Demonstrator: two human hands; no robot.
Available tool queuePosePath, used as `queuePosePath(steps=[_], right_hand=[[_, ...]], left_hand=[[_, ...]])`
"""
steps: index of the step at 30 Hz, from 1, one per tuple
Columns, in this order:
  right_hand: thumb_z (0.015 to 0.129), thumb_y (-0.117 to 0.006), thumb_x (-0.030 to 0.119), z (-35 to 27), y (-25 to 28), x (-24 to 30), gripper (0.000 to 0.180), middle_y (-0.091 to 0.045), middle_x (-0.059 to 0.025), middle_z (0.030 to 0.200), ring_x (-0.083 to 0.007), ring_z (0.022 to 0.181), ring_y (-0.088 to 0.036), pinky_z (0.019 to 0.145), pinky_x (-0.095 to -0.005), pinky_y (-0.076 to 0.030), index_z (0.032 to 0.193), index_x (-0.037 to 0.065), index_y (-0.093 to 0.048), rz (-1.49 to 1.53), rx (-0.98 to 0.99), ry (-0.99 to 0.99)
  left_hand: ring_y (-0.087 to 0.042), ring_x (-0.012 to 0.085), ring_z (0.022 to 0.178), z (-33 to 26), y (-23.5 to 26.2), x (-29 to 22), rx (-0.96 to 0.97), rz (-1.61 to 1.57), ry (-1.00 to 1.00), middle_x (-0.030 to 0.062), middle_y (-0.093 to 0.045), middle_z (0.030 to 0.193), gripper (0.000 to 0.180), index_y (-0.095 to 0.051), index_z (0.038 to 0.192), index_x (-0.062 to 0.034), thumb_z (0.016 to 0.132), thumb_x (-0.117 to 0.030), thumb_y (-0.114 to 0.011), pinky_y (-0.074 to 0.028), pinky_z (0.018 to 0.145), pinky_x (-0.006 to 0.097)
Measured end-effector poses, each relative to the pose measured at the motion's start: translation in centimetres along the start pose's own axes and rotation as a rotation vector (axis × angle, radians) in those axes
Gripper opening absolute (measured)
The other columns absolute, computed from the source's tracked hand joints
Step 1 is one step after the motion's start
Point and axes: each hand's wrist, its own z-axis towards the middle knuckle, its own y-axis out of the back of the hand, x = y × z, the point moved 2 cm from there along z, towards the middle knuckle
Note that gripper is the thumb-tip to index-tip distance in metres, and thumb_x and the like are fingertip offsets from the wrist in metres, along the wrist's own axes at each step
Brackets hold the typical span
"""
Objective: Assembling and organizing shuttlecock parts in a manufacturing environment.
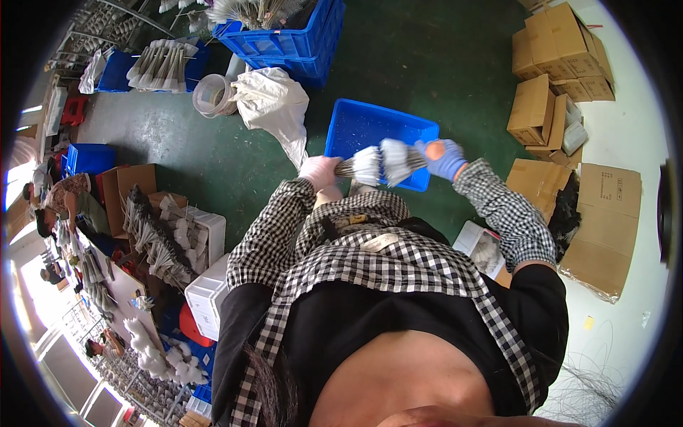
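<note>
Fingers (329, 166) closed around two white-tipped bundles (367, 166)

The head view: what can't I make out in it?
In the head view:
Gripped end of the left white-tipped bundle: hidden by the left hand.
Gripped end of the right white-tipped bundle: hidden by the right hand.
Near side of the blue tub: partly covered by bundles and hands.
Upper contents of the stacked blue crates: cut off by the top edge.

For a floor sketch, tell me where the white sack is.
The white sack is in the head view's upper left-centre, just right of the clear round bucket, below the blue crates and above the left hand.
</note>
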Motion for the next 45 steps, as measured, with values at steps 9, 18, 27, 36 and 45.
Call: queuePosePath(steps=[9,18,27,36,45], right_hand=[[0.085,-0.067,0.018,-0.9,-9.4,2.8,0.012,-0.048,0.0019,0.059,-0.0079,0.041,-0.04,0.037,-0.0268,-0.032,0.093,0.011,-0.061,1.926,1.111,-0.449],[0.081,-0.067,0.04,-0.5,-0.7,-3.7,0.045,-0.072,-0.0141,0.094,-0.0341,0.086,-0.07,0.078,-0.043,-0.056,0.113,0.01,-0.058,0.192,0.093,-0.227],[0.081,-0.064,0.04,-0.6,-4.0,-3.9,0.053,-0.069,-0.0146,0.105,-0.0368,0.099,-0.066,0.089,-0.0439,-0.053,0.126,0.013,-0.054,0.08,0.354,-0.133],[0.079,-0.069,0.037,1.2,-6.6,-4.2,0.053,-0.068,-0.015,0.11,-0.0329,0.1,-0.066,0.086,-0.0418,-0.054,0.123,0.012,-0.055,0.182,0.219,-0.221],[0.082,-0.065,0.035,0.3,-4.4,-3.3,0.054,-0.067,-0.0098,0.118,-0.0244,0.106,-0.064,0.09,-0.0377,-0.052,0.127,0.008,-0.053,0.533,0.252,-0.156]], left_hand=[[-0.069,0.0302,0.081,0.4,1.6,-2.9,-0.365,-0.132,0.02,0.01,-0.072,0.085,0.042,-0.065,0.111,-0.0128,0.078,-0.036,-0.075,-0.055,0.07,0.039],[-0.07,0.0258,0.091,-1.8,-2.8,-1.7,-0.031,-0.27,0.091,0.0113,-0.073,0.098,0.055,-0.066,0.118,-0.0107,0.075,-0.043,-0.079,-0.054,0.085,0.036],[-0.069,0.0299,0.097,-1.3,-0.3,-4.6,0.032,-0.131,0.1,0.0113,-0.072,0.098,0.038,-0.068,0.109,-0.0186,0.079,-0.042,-0.071,-0.055,0.081,0.041],[-0.07,0.0295,0.09,-0.1,-0.3,-4.4,-0.104,-0.246,0.085,0.0104,-0.072,0.096,0.036,-0.07,0.11,-0.0182,0.079,-0.038,-0.073,-0.055,0.079,0.039],[-0.069,0.0312,0.093,0.5,-2.4,-3.2,-0.126,-0.491,0.123,0.0138,-0.072,0.099,0.045,-0.069,0.113,-0.0145,0.077,-0.042,-0.077,-0.054,0.083,0.039]])
